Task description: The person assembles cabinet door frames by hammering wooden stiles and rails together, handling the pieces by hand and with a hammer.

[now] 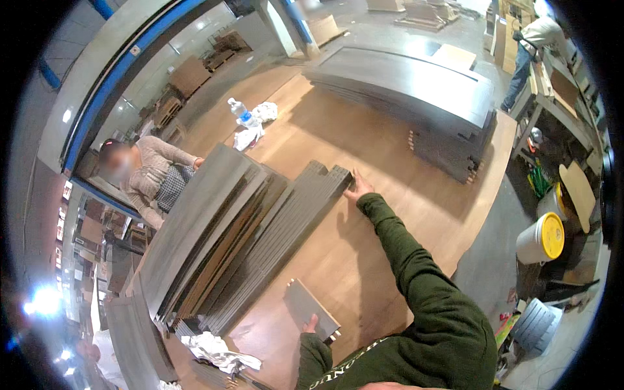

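Here, left grip [312, 325] clasps panel [310, 304] — right grip [357, 187], at strip ends [340, 176], unclear — bare tabletop [348, 263] between.

Free lane: wooden tabletop [396, 153] lay uncovered between grey slat stack [279, 237] and grey framed-panel stack [406, 73]. Obstructions: water bottle [240, 112] stood toward the far left, short grey board [308, 305] at the near end.

From my head, the fisheye looked down and forward, my left hand [312, 324] near, my right hand [357, 187] farther out, across the table [370, 279] to the floor [372, 32] beyond.
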Demonstrator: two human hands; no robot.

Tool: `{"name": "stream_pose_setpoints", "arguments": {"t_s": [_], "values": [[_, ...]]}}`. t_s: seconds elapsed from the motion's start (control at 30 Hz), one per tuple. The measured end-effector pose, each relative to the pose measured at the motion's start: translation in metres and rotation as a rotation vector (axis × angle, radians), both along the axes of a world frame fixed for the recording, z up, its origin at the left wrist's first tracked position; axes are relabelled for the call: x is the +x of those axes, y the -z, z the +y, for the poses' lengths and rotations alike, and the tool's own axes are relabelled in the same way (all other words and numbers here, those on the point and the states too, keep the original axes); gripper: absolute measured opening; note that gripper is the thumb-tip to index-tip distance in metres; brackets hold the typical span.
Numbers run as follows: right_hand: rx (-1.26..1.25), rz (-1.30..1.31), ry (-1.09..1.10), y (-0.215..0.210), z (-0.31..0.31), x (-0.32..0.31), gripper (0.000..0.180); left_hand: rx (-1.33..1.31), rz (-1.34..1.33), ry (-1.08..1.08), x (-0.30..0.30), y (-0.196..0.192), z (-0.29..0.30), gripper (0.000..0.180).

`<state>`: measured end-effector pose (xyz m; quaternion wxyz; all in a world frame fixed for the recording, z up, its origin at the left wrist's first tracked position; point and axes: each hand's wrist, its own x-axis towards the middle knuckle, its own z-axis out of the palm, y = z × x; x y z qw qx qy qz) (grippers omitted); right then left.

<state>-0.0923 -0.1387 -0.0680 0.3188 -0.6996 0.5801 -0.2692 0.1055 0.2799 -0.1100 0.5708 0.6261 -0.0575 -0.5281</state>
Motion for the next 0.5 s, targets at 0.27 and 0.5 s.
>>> {"name": "stream_pose_setpoints", "arguments": {"t_s": [0.27,0.5], "values": [[-0.123,-0.152,-0.174,0.005,0.038,-0.038,0.066,-0.312,0.360,-0.070,-0.014,-0.032,0.019,0.050],[-0.059,-0.134,-0.270,-0.011,0.161,-0.119,0.030,-0.269,-0.195,0.252,-0.044,-0.121,-0.085,0.034]]}}
